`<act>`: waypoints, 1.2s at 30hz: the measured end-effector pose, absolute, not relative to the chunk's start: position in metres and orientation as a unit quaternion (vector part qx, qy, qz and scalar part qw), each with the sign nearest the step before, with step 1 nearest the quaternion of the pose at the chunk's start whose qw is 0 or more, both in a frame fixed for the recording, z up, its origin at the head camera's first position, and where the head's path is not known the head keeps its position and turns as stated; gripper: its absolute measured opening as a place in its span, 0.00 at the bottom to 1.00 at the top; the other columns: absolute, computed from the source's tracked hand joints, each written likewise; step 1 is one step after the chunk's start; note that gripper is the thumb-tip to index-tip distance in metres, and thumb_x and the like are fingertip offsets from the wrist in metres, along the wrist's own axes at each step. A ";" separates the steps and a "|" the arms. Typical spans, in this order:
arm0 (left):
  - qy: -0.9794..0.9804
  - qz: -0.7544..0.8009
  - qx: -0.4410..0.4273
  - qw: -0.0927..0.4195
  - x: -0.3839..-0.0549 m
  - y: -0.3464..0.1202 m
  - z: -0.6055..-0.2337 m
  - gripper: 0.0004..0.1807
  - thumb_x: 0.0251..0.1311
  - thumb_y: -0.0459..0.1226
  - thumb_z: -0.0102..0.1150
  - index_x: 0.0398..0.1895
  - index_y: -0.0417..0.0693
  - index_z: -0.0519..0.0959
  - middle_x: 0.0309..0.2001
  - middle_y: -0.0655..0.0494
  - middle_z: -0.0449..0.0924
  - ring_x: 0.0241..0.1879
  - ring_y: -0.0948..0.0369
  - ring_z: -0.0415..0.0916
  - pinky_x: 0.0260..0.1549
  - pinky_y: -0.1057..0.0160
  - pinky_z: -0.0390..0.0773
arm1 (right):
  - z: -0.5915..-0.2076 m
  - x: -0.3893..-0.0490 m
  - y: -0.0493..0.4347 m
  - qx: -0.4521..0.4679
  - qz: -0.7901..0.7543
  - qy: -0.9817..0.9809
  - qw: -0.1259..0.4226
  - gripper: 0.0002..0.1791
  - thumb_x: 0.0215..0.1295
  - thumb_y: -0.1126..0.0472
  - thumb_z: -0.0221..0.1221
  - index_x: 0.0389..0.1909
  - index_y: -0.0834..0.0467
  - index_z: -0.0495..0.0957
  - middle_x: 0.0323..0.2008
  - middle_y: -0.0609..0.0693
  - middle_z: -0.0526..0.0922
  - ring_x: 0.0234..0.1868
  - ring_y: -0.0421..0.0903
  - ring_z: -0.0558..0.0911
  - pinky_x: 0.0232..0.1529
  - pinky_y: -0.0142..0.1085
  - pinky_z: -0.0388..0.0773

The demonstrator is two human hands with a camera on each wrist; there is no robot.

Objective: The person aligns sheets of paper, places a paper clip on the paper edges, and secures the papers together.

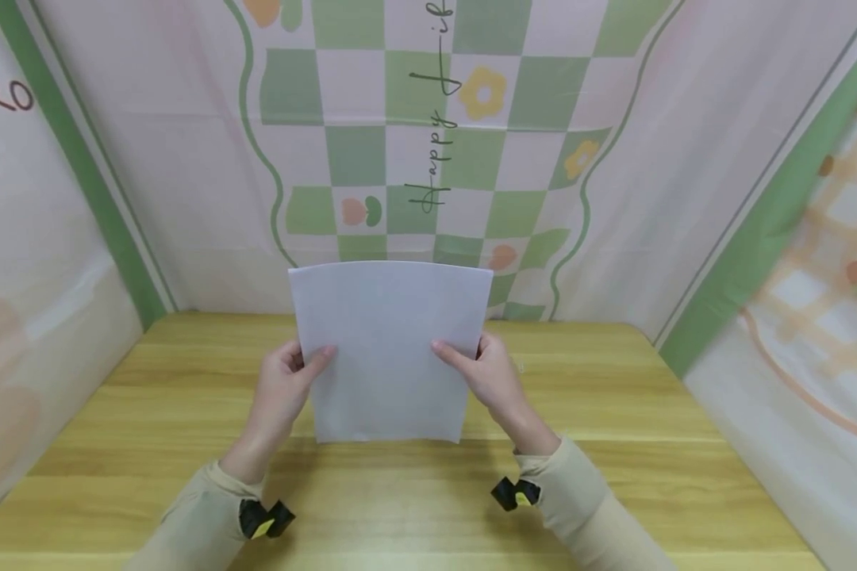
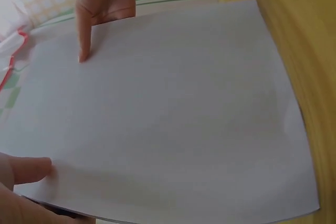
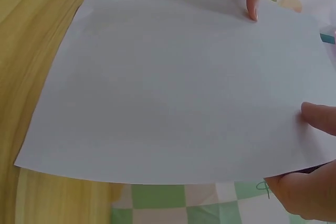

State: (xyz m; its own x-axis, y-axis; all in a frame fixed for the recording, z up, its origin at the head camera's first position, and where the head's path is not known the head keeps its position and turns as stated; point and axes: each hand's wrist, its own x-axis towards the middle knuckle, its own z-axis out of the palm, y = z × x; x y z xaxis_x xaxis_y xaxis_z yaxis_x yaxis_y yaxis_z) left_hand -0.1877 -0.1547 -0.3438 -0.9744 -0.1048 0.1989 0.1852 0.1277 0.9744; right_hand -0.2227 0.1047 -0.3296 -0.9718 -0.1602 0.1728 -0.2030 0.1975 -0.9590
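Left hand (image 1: 283,387): fingers clamped on left edge of white paper sheet (image 1: 387,373). Sheet raised, tilted, over the desk (image 1: 393,507), midway between its left and right edges. Right hand (image 1: 494,379): fingers clamped on right edge.

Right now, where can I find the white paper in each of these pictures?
Head view: the white paper is near the centre, between the left hand and the right hand.
Left wrist view: it fills most of the picture, reaching the left edge.
Right wrist view: it fills most of the picture, reaching the right edge.
Shared landmark: the wooden table, along the bottom, right and left of those views respectively.
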 end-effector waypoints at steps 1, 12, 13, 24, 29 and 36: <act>-0.745 -0.658 -0.027 0.108 -0.188 -0.154 -0.345 0.19 0.65 0.37 0.55 0.57 0.38 0.74 0.52 0.40 0.79 0.43 0.63 0.79 0.43 0.65 0.77 | -0.331 -0.223 0.105 0.117 0.621 -0.775 0.013 0.22 0.60 0.57 0.64 0.53 0.62 0.74 0.51 0.60 0.81 0.51 0.51 0.81 0.53 0.45 0.76; -0.745 -0.660 -0.013 0.102 -0.187 -0.148 -0.350 0.19 0.65 0.36 0.54 0.57 0.37 0.73 0.53 0.40 0.78 0.50 0.50 0.79 0.48 0.52 0.79 | -0.335 -0.223 0.105 0.119 0.618 -0.777 0.015 0.23 0.62 0.57 0.62 0.55 0.62 0.73 0.54 0.59 0.79 0.56 0.52 0.78 0.58 0.50 0.72; -0.745 -0.659 -0.012 0.105 -0.187 -0.147 -0.350 0.19 0.65 0.36 0.54 0.57 0.37 0.73 0.53 0.40 0.78 0.50 0.50 0.79 0.48 0.52 0.79 | -0.335 -0.223 0.104 0.119 0.619 -0.776 0.015 0.23 0.62 0.57 0.62 0.55 0.62 0.73 0.54 0.59 0.79 0.56 0.52 0.78 0.58 0.50 0.72; -0.743 -0.662 -0.027 0.092 -0.187 -0.149 -0.352 0.20 0.64 0.36 0.57 0.58 0.40 0.73 0.54 0.41 0.78 0.51 0.50 0.78 0.49 0.51 0.78 | -0.338 -0.225 0.107 0.131 0.611 -0.781 0.015 0.22 0.61 0.58 0.63 0.55 0.61 0.73 0.54 0.58 0.79 0.55 0.52 0.78 0.56 0.48 0.74; -0.757 -0.649 -0.028 0.075 -0.187 -0.150 -0.358 0.22 0.63 0.36 0.57 0.60 0.40 0.71 0.57 0.41 0.76 0.53 0.48 0.76 0.51 0.50 0.77 | -0.342 -0.227 0.111 0.135 0.594 -0.793 0.011 0.24 0.61 0.58 0.63 0.56 0.61 0.73 0.54 0.59 0.79 0.54 0.52 0.78 0.53 0.45 0.76; -0.770 -0.633 -0.012 0.072 -0.188 -0.149 -0.365 0.21 0.62 0.34 0.57 0.58 0.38 0.72 0.56 0.39 0.76 0.54 0.47 0.76 0.53 0.50 0.76 | -0.346 -0.227 0.114 0.135 0.574 -0.807 0.003 0.26 0.61 0.56 0.63 0.58 0.61 0.72 0.55 0.58 0.79 0.55 0.53 0.78 0.54 0.47 0.75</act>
State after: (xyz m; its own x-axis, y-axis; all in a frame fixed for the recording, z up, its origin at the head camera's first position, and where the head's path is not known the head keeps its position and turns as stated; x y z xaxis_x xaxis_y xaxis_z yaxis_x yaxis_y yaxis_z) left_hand -0.1883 -0.1489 -0.3645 -0.9895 -0.0727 0.1252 0.1088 0.1973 0.9743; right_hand -0.2271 0.1145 -0.3458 -0.9636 -0.2146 0.1595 -0.2211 0.3038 -0.9267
